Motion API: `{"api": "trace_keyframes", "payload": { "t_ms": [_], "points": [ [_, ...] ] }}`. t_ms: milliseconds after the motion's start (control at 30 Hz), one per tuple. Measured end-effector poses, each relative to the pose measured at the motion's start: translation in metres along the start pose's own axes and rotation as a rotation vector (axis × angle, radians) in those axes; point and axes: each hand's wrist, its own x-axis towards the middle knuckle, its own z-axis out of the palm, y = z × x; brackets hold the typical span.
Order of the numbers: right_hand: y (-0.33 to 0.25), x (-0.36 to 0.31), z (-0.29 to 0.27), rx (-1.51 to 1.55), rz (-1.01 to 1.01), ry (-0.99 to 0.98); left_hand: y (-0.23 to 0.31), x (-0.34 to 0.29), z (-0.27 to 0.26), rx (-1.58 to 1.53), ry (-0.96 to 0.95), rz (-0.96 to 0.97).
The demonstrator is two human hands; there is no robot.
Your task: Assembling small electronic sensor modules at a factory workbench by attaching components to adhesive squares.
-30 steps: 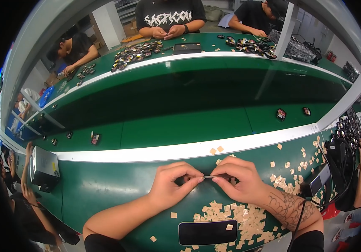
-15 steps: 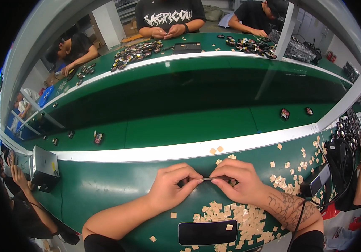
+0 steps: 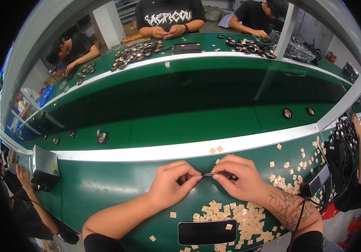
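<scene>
Above the green bench, both my hands meet close together over the middle. My left hand (image 3: 175, 185) is closed, thumb against fingers, pinching a small dark piece whose kind its fingertips mostly hide. Opposite it, my right hand (image 3: 241, 178) grips a slim metal tool (image 3: 208, 174) that looks like tweezers, its tip reaching to the left fingertips. Just below the hands, a phone with a dark screen (image 3: 207, 232) lies flat. Many small tan square pads (image 3: 247, 218) are heaped around its right side, one resting on the screen.
Beyond a white rail (image 3: 155, 154) runs a green conveyor belt (image 3: 189, 130) carrying a few small black devices (image 3: 288, 114). A grey box (image 3: 45, 168) stands at left. A black device with cables (image 3: 317, 181) is at right. Co-workers sit across and at both sides.
The devices on the belt have shifted slightly right. My hands have risen a little, and more of the metal tool shows between them. A co-worker's hand at far right has moved up.
</scene>
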Motion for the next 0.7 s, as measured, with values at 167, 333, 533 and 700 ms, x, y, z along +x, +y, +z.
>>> {"api": "trace_keyframes", "payload": {
  "t_ms": [167, 333, 533, 700],
  "points": [
    [-0.0008, 0.0, 0.0005, -0.042, -0.01, -0.029, -0.0001, -0.0014, 0.0015, -0.015, 0.017, 0.052],
    [-0.0026, 0.0, 0.0011, -0.041, -0.003, -0.033, -0.0009, -0.0003, 0.0015, -0.023, 0.004, 0.047],
    [-0.0038, 0.0028, 0.0057, -0.016, -0.023, -0.029, -0.0018, -0.0021, -0.0035, 0.012, 0.016, 0.03],
    [-0.0069, 0.0019, 0.0007, 0.016, 0.058, 0.078, -0.0051, 0.0044, -0.0007, 0.075, -0.033, 0.118]
  ]
}}
